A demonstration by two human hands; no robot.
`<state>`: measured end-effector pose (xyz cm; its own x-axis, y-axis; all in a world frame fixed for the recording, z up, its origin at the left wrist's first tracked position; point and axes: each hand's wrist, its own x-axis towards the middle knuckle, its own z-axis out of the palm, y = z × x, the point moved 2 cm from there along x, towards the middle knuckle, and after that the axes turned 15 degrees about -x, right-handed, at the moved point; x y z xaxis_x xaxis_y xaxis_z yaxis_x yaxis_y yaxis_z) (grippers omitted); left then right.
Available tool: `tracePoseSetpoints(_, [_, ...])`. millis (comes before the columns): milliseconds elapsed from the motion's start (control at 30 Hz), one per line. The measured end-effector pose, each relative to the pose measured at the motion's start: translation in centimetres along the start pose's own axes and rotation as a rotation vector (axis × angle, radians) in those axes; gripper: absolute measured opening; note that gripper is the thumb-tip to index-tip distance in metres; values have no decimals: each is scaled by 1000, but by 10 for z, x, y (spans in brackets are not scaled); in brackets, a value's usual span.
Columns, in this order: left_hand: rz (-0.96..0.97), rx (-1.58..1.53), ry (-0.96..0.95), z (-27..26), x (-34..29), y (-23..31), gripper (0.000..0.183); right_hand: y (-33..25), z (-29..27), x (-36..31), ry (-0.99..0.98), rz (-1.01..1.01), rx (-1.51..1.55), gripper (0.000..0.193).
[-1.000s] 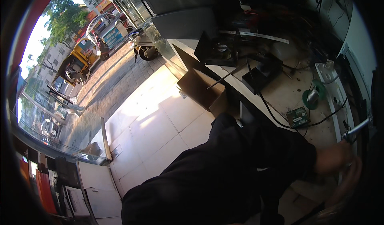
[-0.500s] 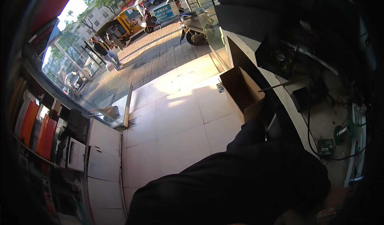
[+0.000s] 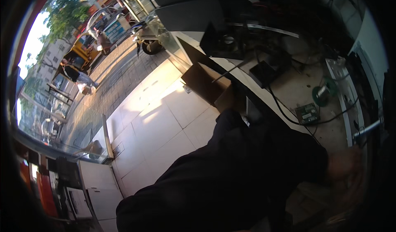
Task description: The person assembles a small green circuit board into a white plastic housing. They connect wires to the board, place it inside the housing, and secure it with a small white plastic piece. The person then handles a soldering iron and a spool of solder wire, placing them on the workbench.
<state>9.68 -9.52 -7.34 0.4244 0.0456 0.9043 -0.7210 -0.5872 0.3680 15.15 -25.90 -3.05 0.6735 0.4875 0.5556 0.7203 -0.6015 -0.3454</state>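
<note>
From a dark sleeve [image 3: 305, 151] at the lower right comes what looks like my left hand [image 3: 345, 166], over the near right part of the workbench [image 3: 295, 96]. Shadow and blur hide its fingers, so neither their pose nor any held thing shows. Beyond it lie a small green circuit board [image 3: 307, 113] and a green reel of silvery wire [image 3: 323, 93]. A silvery rod [image 3: 367, 129] juts out near the hand. My right hand cannot be made out in the dark lower edge.
A black cable [image 3: 284, 112] loops over the bench beside a black box-shaped part [image 3: 264, 73]. An open cardboard box [image 3: 204, 81] stands left of the bench edge. Pale tiles [image 3: 152, 126] lead to a doorway, with a person [image 3: 76, 75] outside. White cabinets [image 3: 99, 182] stand at left.
My view has swung right, so the doorway, box and bench sit further left in the picture. More of the bench shows, and the hand beyond the sleeve is now easier to see.
</note>
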Motion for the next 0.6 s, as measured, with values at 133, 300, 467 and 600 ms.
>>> tracePoseSetpoints(133, [-80, -145, 49, -47, -5, 15, 17, -13, 35, 1, -115, 296, 462, 29])
tracePoseSetpoints(300, [-162, -63, -58, -61, 4, 30, 43, -38, 23, -8, -142, 134, 741, 31])
tracePoseSetpoints(467, [-137, -90, -105, -57, 0, 29, 47, -46, 29, -15, -69, 148, 762, 37])
tracePoseSetpoints(600, [-169, -108, -156, -61, 0, 31, 47, -49, 32, -14, -100, 132, 723, 35])
